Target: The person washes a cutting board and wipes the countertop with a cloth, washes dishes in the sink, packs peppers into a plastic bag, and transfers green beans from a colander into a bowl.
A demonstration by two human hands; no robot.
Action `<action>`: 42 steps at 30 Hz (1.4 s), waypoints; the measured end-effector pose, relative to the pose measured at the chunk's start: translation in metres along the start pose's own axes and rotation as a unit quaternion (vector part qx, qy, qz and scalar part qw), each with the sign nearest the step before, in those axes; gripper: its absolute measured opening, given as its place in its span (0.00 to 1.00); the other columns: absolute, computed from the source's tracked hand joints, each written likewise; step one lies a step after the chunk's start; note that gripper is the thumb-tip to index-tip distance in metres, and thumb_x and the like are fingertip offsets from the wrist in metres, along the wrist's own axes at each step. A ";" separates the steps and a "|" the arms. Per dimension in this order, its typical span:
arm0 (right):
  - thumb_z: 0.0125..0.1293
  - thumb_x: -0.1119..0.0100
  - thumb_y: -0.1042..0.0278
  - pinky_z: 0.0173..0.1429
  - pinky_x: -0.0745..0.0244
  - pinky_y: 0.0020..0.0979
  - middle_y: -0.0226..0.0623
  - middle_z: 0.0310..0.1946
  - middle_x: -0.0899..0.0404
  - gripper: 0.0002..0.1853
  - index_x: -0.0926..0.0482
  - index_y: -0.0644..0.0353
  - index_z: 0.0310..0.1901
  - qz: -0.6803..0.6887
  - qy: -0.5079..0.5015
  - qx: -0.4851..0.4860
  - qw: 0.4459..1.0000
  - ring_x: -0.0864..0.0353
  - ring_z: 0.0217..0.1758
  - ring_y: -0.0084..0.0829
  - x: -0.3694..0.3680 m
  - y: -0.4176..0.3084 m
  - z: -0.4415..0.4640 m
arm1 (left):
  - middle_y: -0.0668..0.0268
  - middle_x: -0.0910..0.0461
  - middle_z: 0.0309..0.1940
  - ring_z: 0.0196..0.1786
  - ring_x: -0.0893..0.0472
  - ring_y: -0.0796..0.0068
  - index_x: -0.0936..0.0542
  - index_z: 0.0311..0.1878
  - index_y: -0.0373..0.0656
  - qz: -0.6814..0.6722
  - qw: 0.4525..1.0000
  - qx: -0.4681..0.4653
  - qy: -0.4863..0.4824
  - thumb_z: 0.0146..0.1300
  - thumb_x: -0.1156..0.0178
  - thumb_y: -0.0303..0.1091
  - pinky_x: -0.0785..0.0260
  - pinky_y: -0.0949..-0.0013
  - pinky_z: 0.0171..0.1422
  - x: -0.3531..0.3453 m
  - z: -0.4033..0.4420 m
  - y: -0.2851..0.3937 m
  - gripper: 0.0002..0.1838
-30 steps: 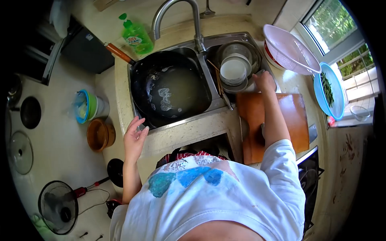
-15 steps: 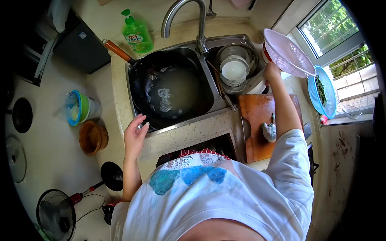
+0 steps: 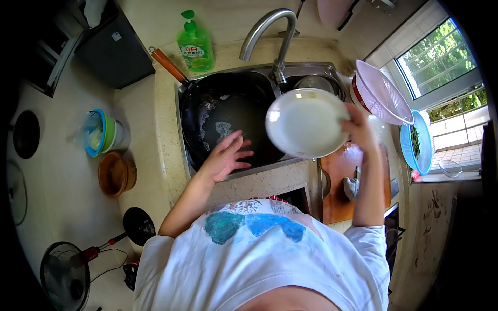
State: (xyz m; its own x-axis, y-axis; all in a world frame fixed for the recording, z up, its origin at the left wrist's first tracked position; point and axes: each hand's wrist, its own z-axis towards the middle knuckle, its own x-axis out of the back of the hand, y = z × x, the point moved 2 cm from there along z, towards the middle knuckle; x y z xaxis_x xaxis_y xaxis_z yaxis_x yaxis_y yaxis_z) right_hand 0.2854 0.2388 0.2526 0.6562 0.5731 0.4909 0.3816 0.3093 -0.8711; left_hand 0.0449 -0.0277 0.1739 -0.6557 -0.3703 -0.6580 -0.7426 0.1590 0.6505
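Observation:
My right hand (image 3: pixel 359 128) grips the right edge of a white plate (image 3: pixel 307 123), held over the front of the sink's right side. The plate hides most of the bowls stacked in that basin. My left hand (image 3: pixel 226 157) is open, fingers spread, above the front edge of a black wok (image 3: pixel 254 85). Cloudy water with patches of foam lies in the wok, which sits in the left side of the steel sink (image 3: pixel 306 67). A gap separates the left hand from the plate.
A green dish soap bottle (image 3: pixel 197 46) stands behind the wok handle (image 3: pixel 170 66), and the faucet (image 3: pixel 280 52) arches over the sink. Right of it are a cutting board (image 3: pixel 334 194) with a cloth (image 3: pixel 351 187), a pink colander (image 3: pixel 384 93) and a blue basket (image 3: pixel 425 145).
My right hand has come from beside the pink colander toward the sink's middle, now with the white plate. My left hand has moved right, over the wok's front edge. The view has shifted.

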 end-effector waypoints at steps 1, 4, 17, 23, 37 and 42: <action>0.53 0.47 0.80 0.22 0.29 0.22 0.33 0.26 0.26 0.26 0.36 0.60 0.57 0.074 0.004 -0.077 0.994 0.26 0.23 0.22 -0.033 -0.034 -0.008 | 0.58 0.31 0.53 0.50 0.27 0.65 0.42 0.63 0.45 -0.063 0.997 0.023 -0.045 0.62 0.47 0.43 0.29 0.59 0.48 -0.001 0.007 0.000 0.29; 0.56 0.46 0.76 0.26 0.36 0.20 0.28 0.27 0.26 0.26 0.36 0.56 0.59 0.115 -0.102 -0.043 0.987 0.27 0.28 0.19 -0.104 -0.025 0.004 | 0.59 0.28 0.51 0.52 0.27 0.64 0.36 0.58 0.42 -0.142 0.990 -0.003 0.016 0.60 0.46 0.33 0.32 0.58 0.55 -0.003 0.012 0.007 0.23; 0.55 0.47 0.46 0.49 0.30 0.43 0.55 0.39 0.24 0.28 0.28 0.68 0.43 -0.312 -0.007 -0.104 0.944 0.25 0.46 0.50 -0.154 0.053 0.188 | 0.62 0.29 0.49 0.48 0.24 0.68 0.40 0.59 0.49 -0.088 0.969 -0.136 0.186 0.54 0.52 0.21 0.25 0.64 0.46 0.054 -0.008 0.026 0.28; 0.57 0.50 0.42 0.47 0.30 0.47 0.54 0.36 0.23 0.28 0.29 0.66 0.38 -0.280 0.093 -0.147 0.944 0.25 0.44 0.52 -0.177 0.047 0.173 | 0.62 0.28 0.49 0.48 0.24 0.68 0.37 0.58 0.46 -0.084 0.967 -0.136 0.200 0.53 0.52 0.21 0.27 0.64 0.49 0.050 0.005 0.030 0.26; 0.53 0.42 0.65 0.43 0.30 0.43 0.49 0.39 0.27 0.17 0.33 0.63 0.42 -0.184 0.199 0.078 0.959 0.27 0.44 0.48 -0.190 -0.008 0.120 | 0.64 0.29 0.51 0.50 0.25 0.70 0.37 0.59 0.49 -0.144 0.960 -0.122 0.207 0.62 0.51 0.30 0.27 0.65 0.49 0.065 0.036 0.015 0.21; 0.52 0.44 0.66 0.47 0.33 0.38 0.38 0.40 0.26 0.16 0.28 0.57 0.43 -0.212 -0.063 0.374 0.901 0.29 0.46 0.39 -0.289 -0.055 0.064 | 0.67 0.30 0.53 0.54 0.29 0.73 0.35 0.59 0.49 -0.130 0.955 -0.157 0.217 0.66 0.54 0.43 0.33 0.67 0.56 0.064 0.047 0.003 0.20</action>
State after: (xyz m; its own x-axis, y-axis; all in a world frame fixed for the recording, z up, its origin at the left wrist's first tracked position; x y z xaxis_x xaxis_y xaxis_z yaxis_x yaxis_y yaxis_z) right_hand 0.0331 0.1041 0.1572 0.4568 0.3501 0.8178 0.0051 0.9183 -0.3959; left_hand -0.0054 -0.0080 0.1158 -0.2860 -0.7146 -0.6383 -0.7507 -0.2469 0.6128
